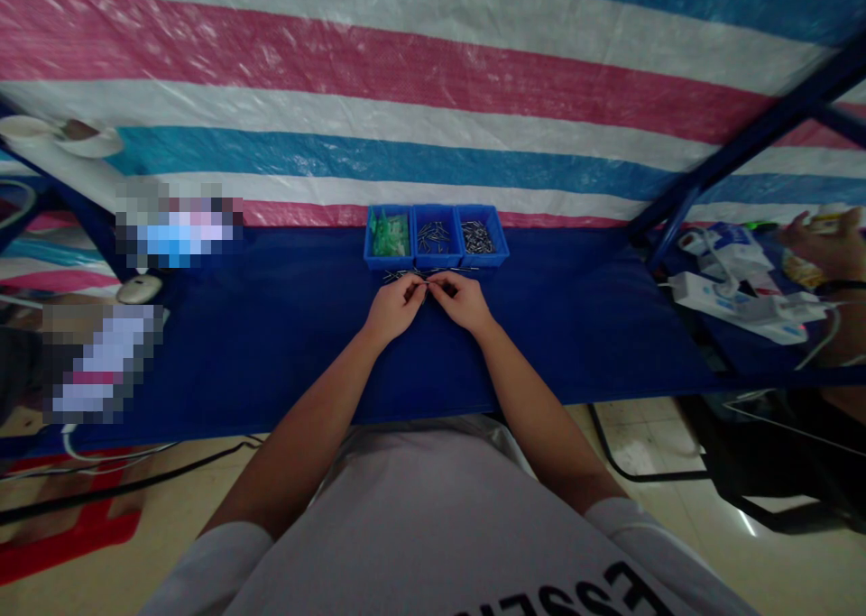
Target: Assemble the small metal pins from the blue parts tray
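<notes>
My left hand (394,309) and my right hand (463,300) meet fingertip to fingertip just above the blue table (541,327). Both are closed in a pinch on something small and thin that the fingers mostly cover. Right behind them lie several thin metal pieces (393,275), perhaps screws. Three blue bins stand in a row beyond. Green plastic packets (391,235) fill the left bin (389,262). A few slim dark metal pieces (433,235) lie in the middle bin (437,261). Many small shiny metal parts (477,237) are in the right bin (485,261).
A striped plastic sheet (406,84) hangs behind the table. To the right are a white power strip (737,308), cables and another person's hand (825,242). A phone-like device (108,363), blurred out, and a rounded pale object (140,289) lie on the left.
</notes>
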A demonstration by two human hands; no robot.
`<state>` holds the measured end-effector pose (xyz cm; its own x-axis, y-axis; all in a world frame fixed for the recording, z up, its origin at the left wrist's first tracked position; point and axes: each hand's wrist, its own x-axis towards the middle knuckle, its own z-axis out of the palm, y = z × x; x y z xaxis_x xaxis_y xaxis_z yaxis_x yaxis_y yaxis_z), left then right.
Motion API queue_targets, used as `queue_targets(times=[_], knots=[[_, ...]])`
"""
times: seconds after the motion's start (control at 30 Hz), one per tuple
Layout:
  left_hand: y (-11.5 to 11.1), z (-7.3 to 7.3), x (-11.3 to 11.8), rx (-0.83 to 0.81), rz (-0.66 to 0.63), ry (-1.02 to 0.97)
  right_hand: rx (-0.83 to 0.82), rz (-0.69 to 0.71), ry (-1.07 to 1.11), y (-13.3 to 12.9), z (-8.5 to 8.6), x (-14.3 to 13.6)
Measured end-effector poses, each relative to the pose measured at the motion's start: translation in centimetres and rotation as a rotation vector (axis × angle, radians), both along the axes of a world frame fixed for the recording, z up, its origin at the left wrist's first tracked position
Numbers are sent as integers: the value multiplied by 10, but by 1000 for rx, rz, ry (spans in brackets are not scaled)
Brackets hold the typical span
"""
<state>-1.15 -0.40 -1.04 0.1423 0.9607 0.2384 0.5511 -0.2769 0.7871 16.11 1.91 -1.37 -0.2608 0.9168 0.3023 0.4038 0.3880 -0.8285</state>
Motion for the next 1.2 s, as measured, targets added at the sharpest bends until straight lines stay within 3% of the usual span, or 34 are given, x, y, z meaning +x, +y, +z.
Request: queue_targets(times=[1.2], knots=[[0, 2, 0, -2, 2, 18, 1, 4, 0, 1, -2, 0]])
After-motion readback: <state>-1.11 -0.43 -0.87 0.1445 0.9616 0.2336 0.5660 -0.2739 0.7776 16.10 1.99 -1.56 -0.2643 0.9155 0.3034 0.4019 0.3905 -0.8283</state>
